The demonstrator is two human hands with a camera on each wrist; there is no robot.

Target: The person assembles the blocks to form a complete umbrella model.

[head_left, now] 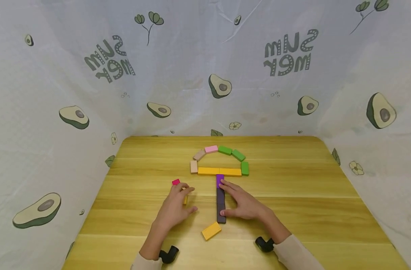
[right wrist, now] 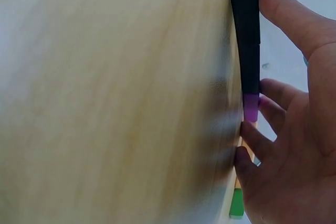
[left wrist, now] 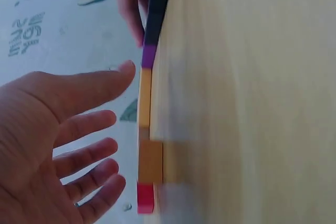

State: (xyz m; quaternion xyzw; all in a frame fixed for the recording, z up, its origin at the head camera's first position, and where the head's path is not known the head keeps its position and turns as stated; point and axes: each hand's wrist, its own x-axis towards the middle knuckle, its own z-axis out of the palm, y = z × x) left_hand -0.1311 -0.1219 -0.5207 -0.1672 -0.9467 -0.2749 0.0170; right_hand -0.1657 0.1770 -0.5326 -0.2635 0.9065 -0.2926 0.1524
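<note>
My right hand (head_left: 244,204) lies along the right side of a column of blocks. Its fingertips touch the purple block (head_left: 220,178), and its thumb rests against the lower dark block (head_left: 220,218); another dark block (head_left: 220,195) sits between them. In the head view my left hand (head_left: 175,206) is over a yellow block (head_left: 185,201), which it partly covers, beside a red block (head_left: 176,182). The left wrist view shows that hand's fingers (left wrist: 86,158) spread and loosely bent, with nothing between them. A loose yellow block (head_left: 211,231) lies below the column.
Above the column, two yellow-orange blocks (head_left: 208,171) form a bar. Over it arch beige blocks (head_left: 193,167), a pink block (head_left: 211,149) and green blocks (head_left: 238,155). The wooden table (head_left: 293,217) meets a printed cloth (head_left: 188,75) at the back and sides.
</note>
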